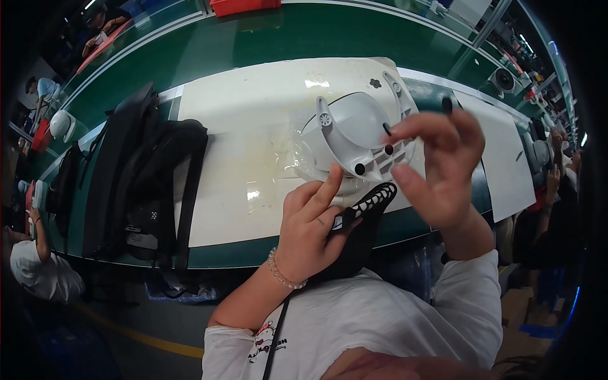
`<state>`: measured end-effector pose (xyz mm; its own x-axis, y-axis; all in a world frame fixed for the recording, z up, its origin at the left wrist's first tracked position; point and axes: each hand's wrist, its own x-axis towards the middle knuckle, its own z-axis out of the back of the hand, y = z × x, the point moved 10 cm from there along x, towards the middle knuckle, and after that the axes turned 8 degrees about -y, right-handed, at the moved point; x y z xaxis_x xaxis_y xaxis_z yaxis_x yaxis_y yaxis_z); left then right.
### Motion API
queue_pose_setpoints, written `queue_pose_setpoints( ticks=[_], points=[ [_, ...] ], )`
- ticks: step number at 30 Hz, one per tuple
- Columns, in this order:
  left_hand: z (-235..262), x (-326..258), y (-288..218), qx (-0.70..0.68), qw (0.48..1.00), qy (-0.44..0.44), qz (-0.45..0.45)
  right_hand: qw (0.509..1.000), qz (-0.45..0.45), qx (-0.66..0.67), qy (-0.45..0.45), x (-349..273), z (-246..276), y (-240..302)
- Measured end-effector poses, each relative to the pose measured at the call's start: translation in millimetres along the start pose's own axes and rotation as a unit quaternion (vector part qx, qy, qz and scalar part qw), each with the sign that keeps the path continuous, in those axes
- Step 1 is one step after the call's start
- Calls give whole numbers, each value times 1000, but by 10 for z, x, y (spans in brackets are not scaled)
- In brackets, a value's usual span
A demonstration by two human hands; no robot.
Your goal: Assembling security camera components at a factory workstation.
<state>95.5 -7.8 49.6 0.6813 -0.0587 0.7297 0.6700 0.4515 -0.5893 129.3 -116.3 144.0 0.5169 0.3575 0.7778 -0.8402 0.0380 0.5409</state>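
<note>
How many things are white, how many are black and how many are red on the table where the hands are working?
White: 3 – the fan base, the mat under it, the sheet to the right.
Black: 3 – the backpack, the toothed piece by the left hand, the small plug in the right hand.
Red: 1 – the bin.
Total: 7

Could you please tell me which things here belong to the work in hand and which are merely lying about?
In hand:
- white plastic housing, steadied by the left hand
- small black plug, pinched by the right hand
- black toothed part under the left hand

Lying about:
- black backpack
- white mat
- red bin
</note>
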Motion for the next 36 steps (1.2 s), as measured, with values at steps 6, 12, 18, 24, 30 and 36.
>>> queue_pose_setpoints(
  ticks=[6,12,18,24,30,36],
  points=[
    [-1,-4,14,-5,1000,4,6,993,-74,-67,67,297,-296,-309],
    [24,10,-15,-4,1000,-4,2,980,-169,-51,90,407,-442,-480],
    [26,18,-8,-15,1000,-9,-2,971,-72,-212,90,358,-405,-328],
    [20,18,5,-6,1000,-6,-4,947,7,-277,161,356,-401,-109],
    [-15,13,-22,3,1000,2,-2,976,-82,-202,-1,434,381,-537],
    [-18,1,-16,6,1000,-1,-5,964,-240,-101,-44,232,618,-1023]
  ],
)
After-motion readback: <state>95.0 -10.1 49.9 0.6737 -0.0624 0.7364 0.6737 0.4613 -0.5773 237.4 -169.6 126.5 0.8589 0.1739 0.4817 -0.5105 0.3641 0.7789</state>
